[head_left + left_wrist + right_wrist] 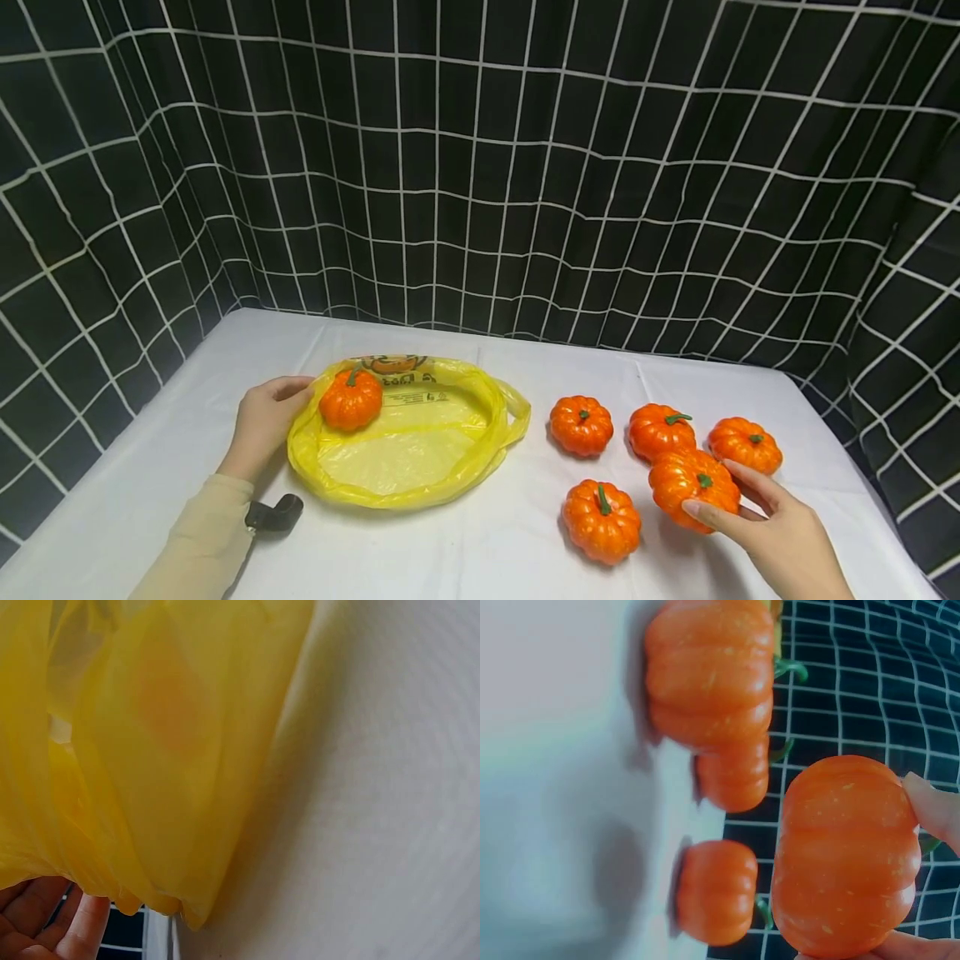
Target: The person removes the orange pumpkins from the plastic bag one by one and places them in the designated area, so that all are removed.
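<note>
1. Step in hand, as it appears: picking up a pumpkin. The right hand [780,521] grasps one orange pumpkin [693,483], raised off the white desk [480,554], at the right of the scene.
2. A yellow plastic bag [378,500] lies at the left, its mouth wide and facing up. One small pumpkin [351,404] sits inside, against the bag's left wall.
3. Four loose pumpkins [602,525] stand on the desk between the bag and the right hand and just behind the raised one.
4. If the raised pumpkin is to join the bagged one, the next move likely calls for a leftward carry above the loose pumpkins and a low release over the bag's bare middle.
5. Right-hand pose: reaching from the lower right, thumb on the near side, fingers around the far right side.
6. Left-hand pose: the left hand [266,417] meets the bag's left rim; its fingertips are hidden, so I cannot tell whether it pinches the plastic.
</note>
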`<move>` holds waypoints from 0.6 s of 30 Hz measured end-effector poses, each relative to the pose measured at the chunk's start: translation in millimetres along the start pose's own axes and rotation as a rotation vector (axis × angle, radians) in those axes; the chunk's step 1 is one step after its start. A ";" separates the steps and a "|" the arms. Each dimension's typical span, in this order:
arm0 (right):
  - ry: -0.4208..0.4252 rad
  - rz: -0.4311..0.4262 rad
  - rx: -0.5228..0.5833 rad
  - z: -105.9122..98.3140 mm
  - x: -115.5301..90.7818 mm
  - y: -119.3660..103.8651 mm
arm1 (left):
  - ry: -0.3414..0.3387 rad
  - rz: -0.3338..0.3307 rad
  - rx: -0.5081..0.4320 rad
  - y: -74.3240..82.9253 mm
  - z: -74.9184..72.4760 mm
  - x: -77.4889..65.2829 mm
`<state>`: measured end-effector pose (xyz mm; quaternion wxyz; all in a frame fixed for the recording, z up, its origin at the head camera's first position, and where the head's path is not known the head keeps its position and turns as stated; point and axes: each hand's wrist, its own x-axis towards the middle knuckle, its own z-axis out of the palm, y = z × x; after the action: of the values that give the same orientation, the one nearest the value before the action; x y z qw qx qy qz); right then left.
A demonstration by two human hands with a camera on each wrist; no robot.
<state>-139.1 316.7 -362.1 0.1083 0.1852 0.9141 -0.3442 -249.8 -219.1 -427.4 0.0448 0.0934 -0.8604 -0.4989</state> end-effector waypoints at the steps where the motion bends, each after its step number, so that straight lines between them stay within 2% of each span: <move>1: -0.002 0.002 -0.008 -0.8 0.3 2.4 | 0.000 0.000 -0.003 0.0 -0.1 -0.3; 13: -0.021 0.075 -0.057 3.0 5.8 20.2 | -0.002 0.001 -0.012 1.4 -0.6 -1.3; 18: -0.024 0.109 -0.034 7.3 6.6 26.0 | -0.005 -0.001 -0.014 0.8 -0.4 -0.8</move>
<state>-133.8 331.7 -385.0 0.1410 0.2289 0.9070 -0.3242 -249.1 -218.9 -426.5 0.0428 0.0922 -0.8569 -0.5053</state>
